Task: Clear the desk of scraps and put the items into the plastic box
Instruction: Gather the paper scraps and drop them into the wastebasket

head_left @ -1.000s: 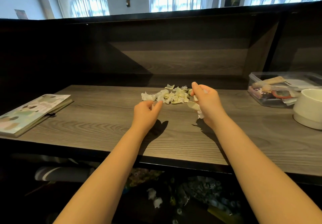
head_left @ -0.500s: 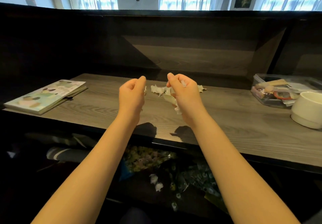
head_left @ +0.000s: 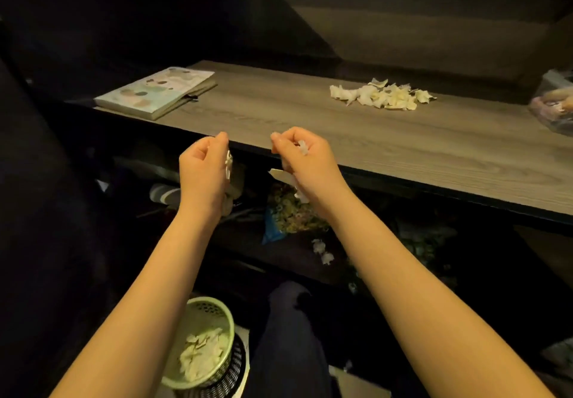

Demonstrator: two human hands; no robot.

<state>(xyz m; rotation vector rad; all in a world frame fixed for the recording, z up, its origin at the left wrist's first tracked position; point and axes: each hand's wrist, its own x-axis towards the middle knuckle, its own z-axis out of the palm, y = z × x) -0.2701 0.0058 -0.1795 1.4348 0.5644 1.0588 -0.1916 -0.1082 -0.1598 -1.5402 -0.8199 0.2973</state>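
Note:
A pile of pale paper scraps (head_left: pixel 383 95) lies on the grey wood desk (head_left: pixel 310 124), towards the back right. My left hand (head_left: pixel 203 168) is closed on a few white scraps, held in front of the desk's near edge. My right hand (head_left: pixel 305 157) is closed on more scraps, some hanging below the palm, also just off the desk's edge. The clear plastic box (head_left: pixel 553 109) shows only partly at the right border, with items inside. A green basket (head_left: pixel 203 340) holding paper scraps stands on the floor below my left forearm.
A closed notebook (head_left: pixel 158 92) with a patterned cover lies on the desk's left end. Under the desk sit a flowery bag (head_left: pixel 293 214) and other dim clutter. A dark-clad knee (head_left: pixel 288 335) is beside the basket. A dark panel rises behind the desk.
Both hands took scraps from the pile and drew back off the desk's front edge. The view tipped down and left, showing the basket; the white cup left the view.

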